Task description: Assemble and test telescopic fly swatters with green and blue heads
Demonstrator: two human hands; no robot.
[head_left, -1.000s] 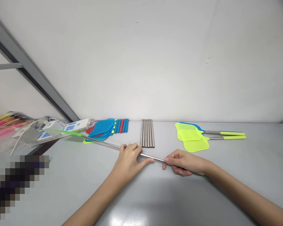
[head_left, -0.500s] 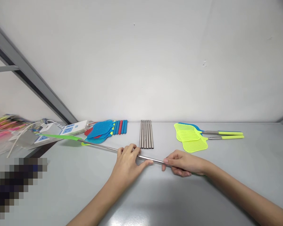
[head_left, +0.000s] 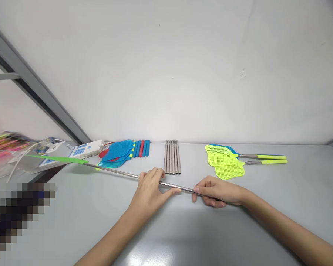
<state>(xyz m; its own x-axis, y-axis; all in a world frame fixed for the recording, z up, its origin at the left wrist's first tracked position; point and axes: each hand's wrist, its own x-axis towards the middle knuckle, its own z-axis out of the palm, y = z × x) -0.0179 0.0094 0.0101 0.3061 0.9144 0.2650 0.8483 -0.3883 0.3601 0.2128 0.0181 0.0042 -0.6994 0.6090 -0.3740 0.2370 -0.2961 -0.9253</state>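
Observation:
A telescopic fly swatter (head_left: 111, 170) stretches across the middle of the head view, its thin metal rod sloping down to the right. Its green head (head_left: 69, 160) is turned nearly edge-on at the left end. The fingers of my left hand (head_left: 151, 188) curl over the rod near its middle, with the thumb stretched out along it. Farther right, my right hand (head_left: 215, 192) pinches the thicker part of the rod and covers the handle end. Several metal tubes (head_left: 172, 158) lie side by side just beyond my left hand.
At the back left are loose blue and red swatter heads (head_left: 119, 151) and several coloured grips (head_left: 141, 148). Assembled swatters (head_left: 229, 166) lie at the back right. A white power strip (head_left: 86, 148) with cables and bagged items (head_left: 5, 147) occupies the left edge. A wall stands behind.
The green head has shifted left, and a longer stretch of rod shows left of my left hand. Both hands hold nearly the same places. The view has shifted slightly.

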